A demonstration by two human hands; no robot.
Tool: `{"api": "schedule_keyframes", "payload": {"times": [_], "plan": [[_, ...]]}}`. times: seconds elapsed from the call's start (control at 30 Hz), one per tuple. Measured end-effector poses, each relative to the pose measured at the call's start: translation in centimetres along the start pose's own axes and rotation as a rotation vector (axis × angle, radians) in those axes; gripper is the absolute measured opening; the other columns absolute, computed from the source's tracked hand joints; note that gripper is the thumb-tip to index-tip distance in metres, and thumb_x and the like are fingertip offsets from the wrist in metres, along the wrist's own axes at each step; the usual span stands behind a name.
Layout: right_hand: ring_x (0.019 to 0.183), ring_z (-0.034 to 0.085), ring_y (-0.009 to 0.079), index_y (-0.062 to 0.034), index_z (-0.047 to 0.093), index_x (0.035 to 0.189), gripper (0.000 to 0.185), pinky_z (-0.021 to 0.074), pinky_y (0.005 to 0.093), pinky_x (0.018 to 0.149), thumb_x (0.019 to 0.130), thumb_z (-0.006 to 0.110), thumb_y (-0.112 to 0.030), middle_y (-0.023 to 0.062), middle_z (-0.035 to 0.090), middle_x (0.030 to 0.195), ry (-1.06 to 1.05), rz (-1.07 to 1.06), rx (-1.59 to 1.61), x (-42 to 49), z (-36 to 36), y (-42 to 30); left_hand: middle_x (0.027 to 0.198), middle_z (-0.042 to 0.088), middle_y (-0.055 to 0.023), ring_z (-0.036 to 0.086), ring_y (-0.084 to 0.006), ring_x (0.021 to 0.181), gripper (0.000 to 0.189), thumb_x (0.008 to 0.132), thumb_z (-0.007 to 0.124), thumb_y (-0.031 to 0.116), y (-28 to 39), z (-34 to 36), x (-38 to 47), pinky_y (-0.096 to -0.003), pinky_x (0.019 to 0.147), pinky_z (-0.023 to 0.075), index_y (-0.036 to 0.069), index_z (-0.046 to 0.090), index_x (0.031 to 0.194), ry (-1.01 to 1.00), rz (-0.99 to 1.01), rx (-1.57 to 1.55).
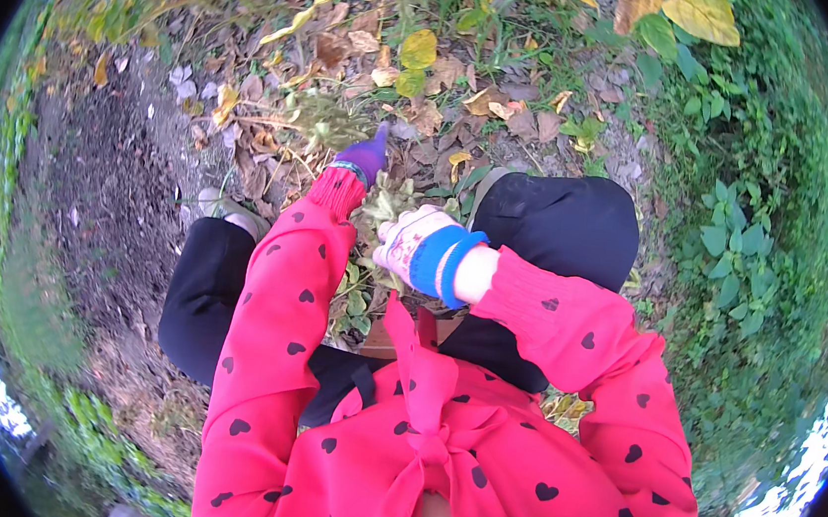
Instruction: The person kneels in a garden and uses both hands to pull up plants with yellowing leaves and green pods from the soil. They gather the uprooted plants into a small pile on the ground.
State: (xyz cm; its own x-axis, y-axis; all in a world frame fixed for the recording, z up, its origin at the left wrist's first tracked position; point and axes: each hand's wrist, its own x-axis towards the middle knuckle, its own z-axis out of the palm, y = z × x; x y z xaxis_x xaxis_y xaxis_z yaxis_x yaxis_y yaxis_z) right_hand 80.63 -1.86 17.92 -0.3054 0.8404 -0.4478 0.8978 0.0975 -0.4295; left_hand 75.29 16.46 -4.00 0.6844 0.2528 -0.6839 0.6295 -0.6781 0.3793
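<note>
My left hand, in a purple knit glove, reaches low over the leaf litter with one finger or the thumb pointing away from me. Beside it lies a tuft of dried pod-bearing plant; whether the hand touches the tuft I cannot tell, as its palm side is hidden. My right hand wears a pale patterned glove with a blue cuff. Its fingers are curled around leafy plant stalks, whose pale tuft sticks out on the far side. Greenish leaves show beneath it, between my legs.
Low wooden seat shows under me, between my bent knees. Bare soil stretches to the left. Dense green plants stand on the right. Yellowing leafy stalks and dry fallen leaves lie ahead.
</note>
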Motion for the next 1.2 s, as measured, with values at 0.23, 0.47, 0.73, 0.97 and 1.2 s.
{"api": "schedule_keyframes", "payload": {"times": [0.23,0.47,0.73,0.97,1.2], "plan": [[0.084,0.065,0.0283,-0.0103,0.067,0.087,0.015,0.0521,0.0395,0.066,0.079,0.056,-0.017,0.0095,0.065,0.088,0.059,-0.003,-0.02,-0.5,0.7,-0.2,0.096,0.062,-0.0255,0.062,-0.0372,0.087,0.05,0.086,0.058,0.02,-3.8,0.9,-4.3,-0.0425,0.074,0.0486,0.009,0.041,0.133,-0.144,-0.039,-0.724],[0.091,0.066,0.0265,-0.0124,0.07,0.097,0.021,0.0522,0.0424,0.069,0.084,0.054,-0.017,0.006,0.069,0.097,0.022,0.01,-0.006,-0.4,0.2,-0.8,0.114,0.057,-0.0231,0.058,-0.0355,0.102,0.054,0.088,0.059,0.023,-8.4,2.2,-8.8,-0.0418,0.084,0.0461,0.01,0.038,0.136,0.072,0.287,0.058],[0.082,0.066,0.0277,-0.0118,0.067,0.093,0.021,0.0525,0.041,0.064,0.088,0.05,-0.024,0.0092,0.065,0.092,0.083,-0.039,-0.034,0.3,0.7,-0.5,0.091,0.066,-0.0065,0.063,-0.0127,0.065,0.015,0.093,0.052,0.012,1.9,-5.0,-14.3,-0.0228,0.06,0.052,0.003,0.059,0.104,0.425,0.029,-0.967],[0.093,0.066,0.0267,-0.0132,0.069,0.101,0.022,0.0544,0.0422,0.07,0.086,0.053,-0.018,0.0055,0.066,0.103,0.159,-0.04,-0.001,0.8,0.1,-0.8,0.094,0.067,-0.0115,0.065,-0.013,0.07,0.017,0.094,0.054,0.016,-2.0,-12.4,-25.8,-0.0226,0.06,0.0529,0.003,0.057,0.106,0.908,0.188,-1.167],[0.082,0.065,0.028,-0.0131,0.066,0.096,0.019,0.0525,0.0413,0.066,0.081,0.055,-0.019,0.0082,0.065,0.09,0.252,-0.077,0.007,4.4,0.5,-1.7,0.084,0.061,-0.011,0.057,-0.0161,0.054,0.065,0.088,0.059,0.008,-11.1,-10.3,-26.4,-0.0277,0.045,0.0467,0.023,0.029,0.143,0.797,-0.383,-0.785]]}}
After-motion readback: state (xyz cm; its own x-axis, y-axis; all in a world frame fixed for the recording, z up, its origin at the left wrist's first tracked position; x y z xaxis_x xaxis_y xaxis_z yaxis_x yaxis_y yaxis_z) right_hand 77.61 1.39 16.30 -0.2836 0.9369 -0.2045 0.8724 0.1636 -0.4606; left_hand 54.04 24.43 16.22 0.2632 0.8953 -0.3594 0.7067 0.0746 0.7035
